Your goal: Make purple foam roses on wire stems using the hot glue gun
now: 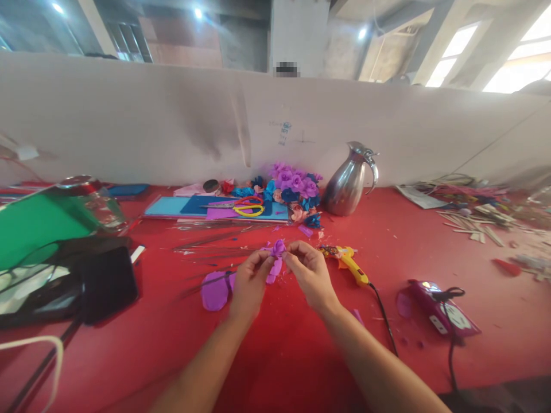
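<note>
Between my two hands is a small purple flower [279,248] of rolled, petal-like material. My left hand [252,281] pinches it from the left with thumb and fingers. On the other side, my right hand [310,274] has its thumb and fingertips closed at the flower's edge. Loose purple pieces [274,271] show just beneath the fingertips. Left of my left hand lies a larger purple piece [214,293], with a thin dark stem crossing it. A yellow glue gun [356,269] rests to the right of my right hand.
Behind my hands are scissors [247,206] on blue sheets [172,206], a heap of finished flowers [297,186] and a metal jug [348,183]. A pink power strip [445,310] with cords lies right. Wooden sticks [482,221] are at far right, a black tablet-like object [109,284] left.
</note>
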Action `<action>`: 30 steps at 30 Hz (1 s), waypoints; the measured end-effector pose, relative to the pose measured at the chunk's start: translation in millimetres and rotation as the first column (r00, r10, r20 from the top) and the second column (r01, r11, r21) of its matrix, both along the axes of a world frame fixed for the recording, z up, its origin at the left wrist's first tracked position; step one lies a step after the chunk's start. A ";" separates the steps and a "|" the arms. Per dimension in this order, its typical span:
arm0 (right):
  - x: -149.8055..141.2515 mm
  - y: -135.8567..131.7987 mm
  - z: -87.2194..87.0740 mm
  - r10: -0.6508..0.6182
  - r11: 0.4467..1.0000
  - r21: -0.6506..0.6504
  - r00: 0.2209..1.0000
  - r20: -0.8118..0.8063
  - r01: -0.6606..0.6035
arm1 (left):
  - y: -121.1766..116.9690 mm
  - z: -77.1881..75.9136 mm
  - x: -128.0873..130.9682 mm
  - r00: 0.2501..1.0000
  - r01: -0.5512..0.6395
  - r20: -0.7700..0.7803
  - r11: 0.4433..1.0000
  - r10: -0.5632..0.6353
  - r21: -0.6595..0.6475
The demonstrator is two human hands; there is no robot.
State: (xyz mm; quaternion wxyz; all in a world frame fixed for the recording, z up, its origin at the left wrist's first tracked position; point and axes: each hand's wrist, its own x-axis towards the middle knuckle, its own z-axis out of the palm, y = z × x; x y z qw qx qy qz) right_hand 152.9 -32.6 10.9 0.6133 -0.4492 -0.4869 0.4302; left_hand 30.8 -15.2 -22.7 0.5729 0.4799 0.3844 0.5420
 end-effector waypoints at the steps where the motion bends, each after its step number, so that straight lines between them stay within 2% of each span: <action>1: 0.0 0.3 -0.3 0.002 1.000 -0.011 1.000 -0.013 -0.003 | -0.1 0.0 0.2 1.000 0.004 0.006 1.000 -0.004 0.000; 6: -0.7 1.2 -1.0 0.013 0.997 -0.069 0.997 -0.082 -0.019 | 1.1 0.3 1.6 0.998 0.043 0.036 0.999 -0.042 -0.002; 12: 0.1 -0.7 0.3 -0.031 0.999 0.006 0.999 -0.021 0.032 | 0.5 3.0 1.4 0.999 0.037 0.021 0.999 -0.037 -0.010; 18: 0.7 -1.0 3.0 -0.109 0.994 0.008 0.994 0.011 0.108 | -0.5 6.0 1.8 0.999 0.033 0.003 0.999 -0.033 0.004; 25: 5.0 0.1 10.0 -0.081 0.997 -0.023 0.996 -0.028 0.080 | 0.6 3.7 2.0 0.997 0.074 -0.022 0.997 -0.074 -0.011; 30: 7.6 2.0 15.0 0.007 0.992 -0.124 0.987 -0.160 -0.027 | 0.5 3.9 1.2 0.994 0.107 -0.034 0.994 -0.107 -0.011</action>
